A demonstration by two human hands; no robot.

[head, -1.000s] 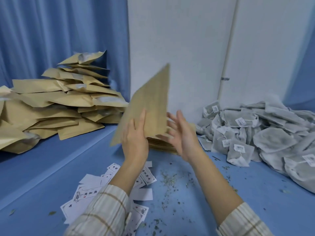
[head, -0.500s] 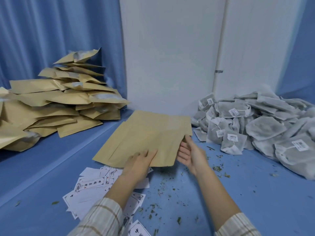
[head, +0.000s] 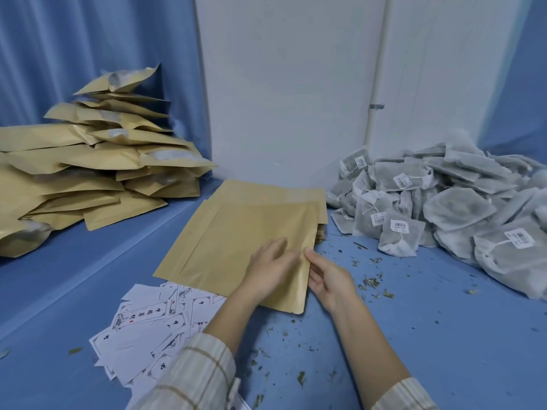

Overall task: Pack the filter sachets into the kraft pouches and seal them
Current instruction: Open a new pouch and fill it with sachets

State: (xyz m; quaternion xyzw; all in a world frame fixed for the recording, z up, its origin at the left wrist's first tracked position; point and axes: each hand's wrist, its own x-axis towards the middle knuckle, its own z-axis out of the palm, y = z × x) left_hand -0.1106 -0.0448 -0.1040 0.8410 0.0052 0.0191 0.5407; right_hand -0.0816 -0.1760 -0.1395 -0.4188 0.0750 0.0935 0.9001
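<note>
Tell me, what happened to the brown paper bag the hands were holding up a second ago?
The kraft pouch came down from upright in the air to lie flat on the table. The left hand now rests on it and the right hand touches its right edge. The filled pouch pile, sachet heap and white labels stayed put.

A pleated blue fabric curtain [head: 88, 48] fills the upper left of the frame. A plain white wall panel [head: 284, 84] stands at upper centre, with a white vertical pipe [head: 375, 84] clipped beside it. The smooth blue table [head: 444, 335] spreads across the lower frame under soft, even light.
</note>
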